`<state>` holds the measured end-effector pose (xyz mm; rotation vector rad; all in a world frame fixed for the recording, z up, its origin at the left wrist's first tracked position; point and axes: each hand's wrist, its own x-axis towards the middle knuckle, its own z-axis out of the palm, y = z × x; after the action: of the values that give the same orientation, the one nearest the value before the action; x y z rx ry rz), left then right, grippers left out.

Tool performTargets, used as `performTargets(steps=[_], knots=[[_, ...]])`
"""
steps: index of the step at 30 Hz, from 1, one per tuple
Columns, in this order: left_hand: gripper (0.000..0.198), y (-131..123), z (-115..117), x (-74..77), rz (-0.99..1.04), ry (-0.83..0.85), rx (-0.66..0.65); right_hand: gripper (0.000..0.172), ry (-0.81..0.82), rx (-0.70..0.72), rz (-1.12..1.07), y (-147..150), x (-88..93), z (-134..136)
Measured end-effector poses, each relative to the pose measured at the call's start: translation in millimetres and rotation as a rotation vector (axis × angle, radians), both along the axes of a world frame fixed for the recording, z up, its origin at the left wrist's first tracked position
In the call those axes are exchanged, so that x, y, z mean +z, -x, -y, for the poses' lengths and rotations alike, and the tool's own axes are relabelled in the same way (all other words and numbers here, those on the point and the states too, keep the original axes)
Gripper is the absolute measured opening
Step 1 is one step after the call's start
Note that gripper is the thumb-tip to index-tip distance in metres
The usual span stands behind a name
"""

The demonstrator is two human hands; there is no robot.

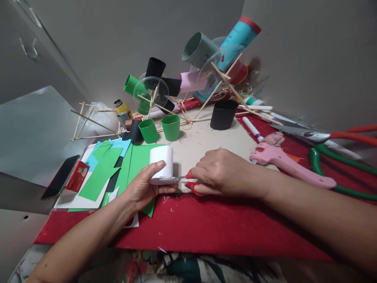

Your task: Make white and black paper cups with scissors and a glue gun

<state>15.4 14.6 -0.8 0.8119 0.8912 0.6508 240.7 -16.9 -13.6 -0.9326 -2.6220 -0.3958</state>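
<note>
My left hand (147, 182) is closed round a white paper tube (162, 161), thumb on its outer side and fingers underneath. In my right hand (219, 173) is a small pair of scissors (193, 184) with red handles. Their blades point left and meet the lower edge of the white tube; whether they have cut into it I cannot tell. Behind the tube stand two green paper cups (171, 127) and a black paper tube (224, 114). Green card sheets (144, 157) lie under and beside my left hand.
On the right lie a pink glue gun (291, 161), a white marker (252, 129) and large orange-handled scissors (318, 135). Stick frames with clear discs and paper tubes (200, 49) rise at the back. A phone (60, 177) and red packet (77, 176) are at left, on red cloth (229, 232).
</note>
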Motion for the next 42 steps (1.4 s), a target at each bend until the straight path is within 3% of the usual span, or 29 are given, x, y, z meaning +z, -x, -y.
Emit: performTargets(steps=[11,21,42], knots=[[0.04,1.1,-3.3,-0.5,-0.027,-0.07,0.022,0.029,-0.011,-0.021,0.05,-2.5,3.1,-0.9],[0.043,1.5,-3.8,-1.4,-0.077,-0.08,0.028,0.019,0.201,-0.048,-0.006,0.7,7.6,1.8],[0.051,-0.2,-4.8,-2.5,-0.102,-0.101,0.023,0.029,0.011,-0.007,-0.002,-0.9,-1.9,-1.7]])
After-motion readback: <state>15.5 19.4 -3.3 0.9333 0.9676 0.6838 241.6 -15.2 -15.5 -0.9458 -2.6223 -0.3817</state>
